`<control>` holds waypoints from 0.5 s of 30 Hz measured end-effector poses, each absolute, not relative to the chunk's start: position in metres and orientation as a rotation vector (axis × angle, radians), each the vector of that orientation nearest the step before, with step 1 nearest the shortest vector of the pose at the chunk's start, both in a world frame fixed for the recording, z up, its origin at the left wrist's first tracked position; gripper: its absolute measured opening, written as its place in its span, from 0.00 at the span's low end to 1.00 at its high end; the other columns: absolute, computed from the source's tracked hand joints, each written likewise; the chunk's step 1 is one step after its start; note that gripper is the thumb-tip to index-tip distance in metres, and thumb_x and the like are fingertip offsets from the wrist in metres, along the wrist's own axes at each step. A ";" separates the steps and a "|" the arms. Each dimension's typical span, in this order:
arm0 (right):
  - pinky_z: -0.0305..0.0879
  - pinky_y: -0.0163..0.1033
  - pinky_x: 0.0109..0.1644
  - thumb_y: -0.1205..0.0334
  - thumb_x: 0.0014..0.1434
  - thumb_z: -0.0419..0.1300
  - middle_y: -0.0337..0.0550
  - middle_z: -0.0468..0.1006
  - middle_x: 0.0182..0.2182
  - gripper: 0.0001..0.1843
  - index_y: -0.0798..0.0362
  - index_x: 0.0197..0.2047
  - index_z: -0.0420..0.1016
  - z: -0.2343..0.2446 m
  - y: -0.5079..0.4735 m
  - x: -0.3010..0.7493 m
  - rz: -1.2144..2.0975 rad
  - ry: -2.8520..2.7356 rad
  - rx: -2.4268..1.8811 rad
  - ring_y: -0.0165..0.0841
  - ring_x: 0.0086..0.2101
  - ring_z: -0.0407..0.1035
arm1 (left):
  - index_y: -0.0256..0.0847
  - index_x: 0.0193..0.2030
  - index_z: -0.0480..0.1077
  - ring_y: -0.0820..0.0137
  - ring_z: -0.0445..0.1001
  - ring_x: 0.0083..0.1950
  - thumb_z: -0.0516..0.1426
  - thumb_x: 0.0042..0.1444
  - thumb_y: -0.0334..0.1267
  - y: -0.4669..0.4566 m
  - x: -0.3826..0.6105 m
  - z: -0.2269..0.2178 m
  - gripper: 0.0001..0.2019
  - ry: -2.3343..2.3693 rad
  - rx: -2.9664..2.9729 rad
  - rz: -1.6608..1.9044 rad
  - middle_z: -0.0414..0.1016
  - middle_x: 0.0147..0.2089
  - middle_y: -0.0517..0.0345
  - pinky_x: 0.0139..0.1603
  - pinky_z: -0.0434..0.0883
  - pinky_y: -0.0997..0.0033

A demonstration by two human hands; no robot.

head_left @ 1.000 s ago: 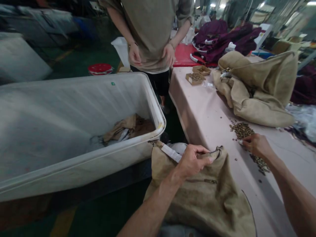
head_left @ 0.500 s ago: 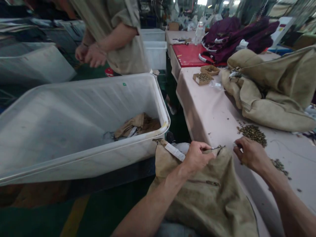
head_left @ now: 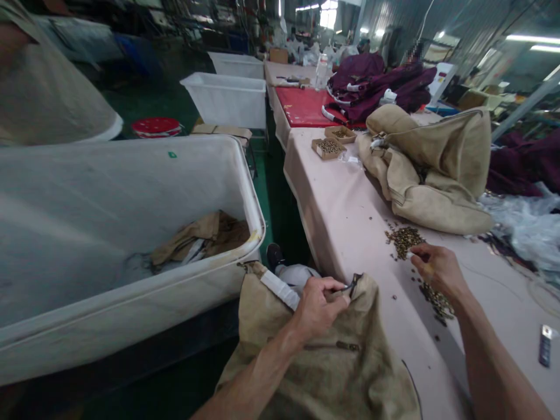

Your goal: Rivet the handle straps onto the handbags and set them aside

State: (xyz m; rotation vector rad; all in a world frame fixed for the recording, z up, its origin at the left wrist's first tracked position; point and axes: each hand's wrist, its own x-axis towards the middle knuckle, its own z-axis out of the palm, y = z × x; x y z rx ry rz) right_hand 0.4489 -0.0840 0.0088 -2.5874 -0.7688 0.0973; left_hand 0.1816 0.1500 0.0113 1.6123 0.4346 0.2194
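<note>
My left hand (head_left: 318, 303) is closed on the dark zipper edge of a tan fabric garment (head_left: 324, 373) that lies over my lap and the table edge. My right hand (head_left: 436, 269) rests on the pink table (head_left: 350, 204) with its fingers pinched at a scatter of small brass metal pieces (head_left: 403, 239). What the fingertips hold is too small to name. A second string of the same pieces (head_left: 437, 300) lies just below that hand.
A large white plastic bin (head_left: 131, 233) with tan fabric (head_left: 201, 236) inside stands to my left. A pile of tan garments (head_left: 433, 163), two small cardboard boxes (head_left: 328, 147) of metal pieces, purple garments (head_left: 376, 81) and a person's tan shirt (head_left: 48, 99) at far left are around.
My right hand moved from beside the garment's zipper back out to the heap of brass pieces. The person in the tan shirt has shifted to the far left of view.
</note>
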 end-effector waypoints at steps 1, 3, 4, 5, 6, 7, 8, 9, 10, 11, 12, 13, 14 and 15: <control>0.66 0.38 0.34 0.54 0.57 0.58 0.48 0.85 0.31 0.21 0.57 0.45 0.84 0.007 -0.081 0.450 0.107 -0.783 -2.599 0.38 0.28 0.76 | 0.36 0.35 0.83 0.67 0.71 0.31 0.65 0.50 0.40 0.151 0.182 0.011 0.10 0.433 1.603 0.216 0.78 0.29 0.54 0.30 0.64 0.72; 0.66 0.39 0.36 0.54 0.56 0.59 0.48 0.86 0.33 0.19 0.55 0.43 0.86 0.001 -0.075 0.451 0.134 -0.817 -2.618 0.39 0.31 0.77 | 0.36 0.35 0.84 0.67 0.71 0.31 0.65 0.50 0.40 0.153 0.184 0.011 0.10 0.419 1.589 0.212 0.78 0.28 0.54 0.30 0.64 0.73; 0.66 0.39 0.38 0.54 0.56 0.59 0.49 0.86 0.35 0.19 0.55 0.42 0.86 -0.003 -0.073 0.450 0.147 -0.832 -2.623 0.40 0.33 0.77 | 0.36 0.35 0.84 0.67 0.72 0.31 0.65 0.50 0.40 0.153 0.184 0.011 0.10 0.414 1.584 0.213 0.78 0.28 0.54 0.30 0.64 0.73; 0.66 0.40 0.40 0.55 0.56 0.59 0.50 0.86 0.36 0.18 0.55 0.42 0.86 -0.006 -0.071 0.449 0.158 -0.845 -2.626 0.41 0.35 0.77 | 0.36 0.35 0.84 0.67 0.72 0.32 0.65 0.50 0.40 0.154 0.184 0.011 0.10 0.412 1.582 0.214 0.78 0.29 0.54 0.29 0.63 0.73; 0.66 0.40 0.42 0.56 0.55 0.59 0.51 0.86 0.38 0.18 0.55 0.41 0.86 -0.008 -0.069 0.447 0.170 -0.855 -2.627 0.41 0.37 0.77 | 0.36 0.35 0.84 0.67 0.72 0.32 0.65 0.50 0.40 0.154 0.184 0.012 0.10 0.412 1.582 0.213 0.78 0.29 0.54 0.29 0.63 0.73; 0.66 0.41 0.42 0.56 0.55 0.59 0.51 0.86 0.38 0.17 0.55 0.40 0.86 -0.010 -0.068 0.445 0.189 -0.862 -2.623 0.42 0.38 0.76 | 0.36 0.35 0.84 0.67 0.72 0.32 0.65 0.50 0.39 0.155 0.184 0.012 0.10 0.412 1.585 0.212 0.78 0.29 0.54 0.29 0.63 0.73; 0.65 0.40 0.42 0.57 0.55 0.59 0.51 0.86 0.37 0.16 0.55 0.39 0.86 -0.011 -0.068 0.443 0.223 -0.867 -2.615 0.41 0.37 0.76 | 0.36 0.35 0.84 0.67 0.72 0.32 0.65 0.51 0.39 0.155 0.183 0.011 0.10 0.410 1.593 0.210 0.78 0.29 0.54 0.29 0.63 0.73; 0.65 0.40 0.40 0.57 0.54 0.60 0.50 0.86 0.35 0.15 0.55 0.38 0.86 -0.012 -0.068 0.441 0.270 -0.868 -2.604 0.40 0.35 0.75 | 0.36 0.36 0.84 0.67 0.72 0.31 0.64 0.51 0.39 0.155 0.183 0.011 0.09 0.407 1.603 0.208 0.78 0.30 0.54 0.29 0.63 0.73; 0.64 0.39 0.37 0.56 0.54 0.61 0.47 0.85 0.31 0.15 0.55 0.36 0.85 -0.013 -0.069 0.439 0.326 -0.865 -2.589 0.38 0.32 0.74 | 0.36 0.36 0.84 0.68 0.71 0.31 0.64 0.52 0.39 0.155 0.182 0.011 0.09 0.400 1.615 0.205 0.78 0.30 0.54 0.29 0.63 0.73; 0.63 0.38 0.34 0.55 0.54 0.61 0.45 0.83 0.28 0.14 0.55 0.34 0.85 -0.015 -0.070 0.439 0.384 -0.854 -2.574 0.37 0.29 0.73 | 0.36 0.37 0.84 0.68 0.71 0.31 0.64 0.53 0.38 0.155 0.182 0.010 0.09 0.392 1.629 0.201 0.79 0.31 0.54 0.30 0.63 0.73; 0.61 0.37 0.30 0.54 0.54 0.61 0.43 0.82 0.25 0.15 0.55 0.33 0.85 -0.017 -0.072 0.438 0.436 -0.836 -2.559 0.35 0.26 0.71 | 0.36 0.37 0.84 0.68 0.71 0.31 0.63 0.53 0.38 0.155 0.181 0.009 0.09 0.385 1.641 0.197 0.79 0.32 0.54 0.30 0.63 0.73; 0.59 0.36 0.28 0.52 0.55 0.61 0.42 0.81 0.23 0.16 0.55 0.33 0.85 -0.019 -0.073 0.439 0.475 -0.808 -2.545 0.34 0.24 0.70 | 0.36 0.38 0.84 0.69 0.71 0.32 0.63 0.53 0.38 0.155 0.181 0.009 0.10 0.382 1.651 0.194 0.79 0.32 0.54 0.30 0.63 0.73; 0.58 0.36 0.26 0.51 0.55 0.61 0.42 0.80 0.22 0.17 0.56 0.33 0.85 -0.022 -0.075 0.440 0.498 -0.774 -2.535 0.33 0.23 0.69 | 0.36 0.39 0.83 0.69 0.72 0.32 0.63 0.54 0.37 0.154 0.181 0.008 0.10 0.380 1.657 0.192 0.79 0.32 0.54 0.30 0.63 0.74; 0.58 0.35 0.25 0.50 0.56 0.61 0.42 0.80 0.22 0.19 0.57 0.34 0.85 -0.026 -0.077 0.441 0.505 -0.736 -2.528 0.33 0.22 0.69 | 0.35 0.39 0.83 0.69 0.72 0.32 0.63 0.54 0.37 0.154 0.181 0.008 0.10 0.381 1.660 0.190 0.79 0.33 0.54 0.30 0.63 0.74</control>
